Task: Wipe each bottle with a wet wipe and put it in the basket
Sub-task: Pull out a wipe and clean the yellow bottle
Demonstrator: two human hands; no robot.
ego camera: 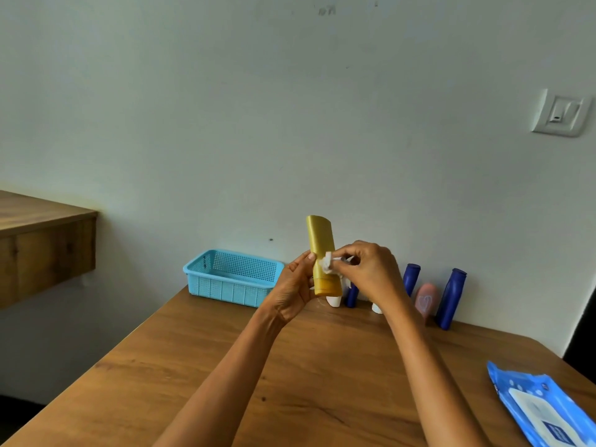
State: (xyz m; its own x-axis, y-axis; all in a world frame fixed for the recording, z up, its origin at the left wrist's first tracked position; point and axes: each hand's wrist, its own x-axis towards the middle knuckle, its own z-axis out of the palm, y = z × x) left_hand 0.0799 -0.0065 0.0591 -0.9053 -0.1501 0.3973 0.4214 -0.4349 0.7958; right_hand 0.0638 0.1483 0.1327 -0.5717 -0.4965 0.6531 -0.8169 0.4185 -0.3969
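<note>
One yellow bottle [322, 253] is being held above the far part of the wooden table [290, 366], in front of the wall. Its long axis is standing nearly upright, leaning slightly left at the top, with the cap end pointing down and the flat crimped end pointing up.

The left hand [295, 290] is gripping the bottle's lower half from the left, thumb lying up along the side and fingers wrapped behind it. The right hand [367, 269] is pinching one small crumpled white wipe [327, 262] between thumb and fingertips, pressing it against the bottle's right side about midway down.

One light blue basket [230, 277] is sitting at the table's far left corner, just left of the hands, apart from the bottle.

Behind the hands, along the wall, three dark blue bottles are standing upright: one [352, 295] partly hidden by the right hand, one [411, 279] beyond the wrist, one [451, 298] farthest right. One pink bottle [427, 301] is standing between the last two. Two white items [333, 301] [376, 307] are peeking out below the hands; what they are cannot be told.

One blue wipes pack [541, 411] is lying at the table's near right edge.
</note>
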